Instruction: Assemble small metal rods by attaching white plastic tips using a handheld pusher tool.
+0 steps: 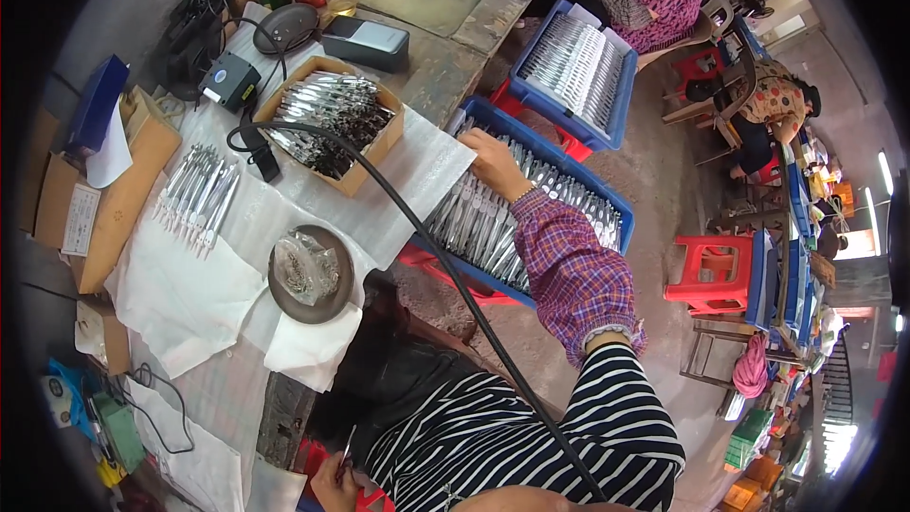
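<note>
My right hand (495,165), below a checked sleeve cover, reaches over a blue crate (621,211) packed with slim silver metal tools (485,232). Its fingers are curled together by the crate's far left corner; whatever they may hold is hidden. Low in the picture, close to my body, my left hand (336,485) is closed on a slim metal tool (350,444) that points upward. On the bench at left, several similar tools with pinkish tips (199,197) lie side by side on white sheeting. A cardboard box (384,150) holds a dense heap of shiny metal pieces.
A round dish (345,299) with a plastic bag stands on the bench (227,398). A black cable (417,218) crosses the view. Another filled blue crate (616,123) stands beyond. Red stools (711,270) and two people (654,0) are on the far side.
</note>
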The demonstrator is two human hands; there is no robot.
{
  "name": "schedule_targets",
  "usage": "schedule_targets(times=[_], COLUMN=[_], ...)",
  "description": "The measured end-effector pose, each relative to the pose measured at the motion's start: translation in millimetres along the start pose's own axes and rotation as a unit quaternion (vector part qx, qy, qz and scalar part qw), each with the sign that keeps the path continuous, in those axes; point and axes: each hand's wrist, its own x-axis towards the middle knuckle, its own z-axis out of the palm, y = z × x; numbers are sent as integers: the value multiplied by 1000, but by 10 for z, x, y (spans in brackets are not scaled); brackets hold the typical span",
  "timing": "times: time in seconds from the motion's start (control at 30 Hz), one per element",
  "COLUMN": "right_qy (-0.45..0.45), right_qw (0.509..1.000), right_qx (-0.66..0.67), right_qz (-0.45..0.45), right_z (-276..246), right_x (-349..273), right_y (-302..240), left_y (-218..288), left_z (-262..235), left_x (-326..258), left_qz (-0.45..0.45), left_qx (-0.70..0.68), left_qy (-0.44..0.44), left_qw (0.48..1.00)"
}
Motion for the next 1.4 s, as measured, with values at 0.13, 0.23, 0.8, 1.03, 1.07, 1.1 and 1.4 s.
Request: schedule_targets(times=[0.13,0.23,0.8,1.03,1.07,1.1,1.4], right_qy=[-7,-25,108,65,45,33,-18], right_qw=[1000,1000,936,875,906,917,963], right_qx=[-7,-5,248,386,332,298,176], right_qz=[0,16,227,284,258,263,201], right_z=[4,46,26,-285,-286,-313,-128], right_x=[-6,10,80,509,609,688,1072], right_y=[63,86,44,-252,-320,-381,-303], left_y=[26,40,-61,316,394,462,759], left_z=[27,79,185,60,11,-33,-269], left_x=[-12,8,33,168,196,229,678], left_qz=[-39,-20,-13,15,16,16,40], left_qx=[5,-13,-11,-85,-88,-91,-78], left_qy=[4,22,30,19,25,31,101], left_qw=[999,999,999,996,996,995,991])
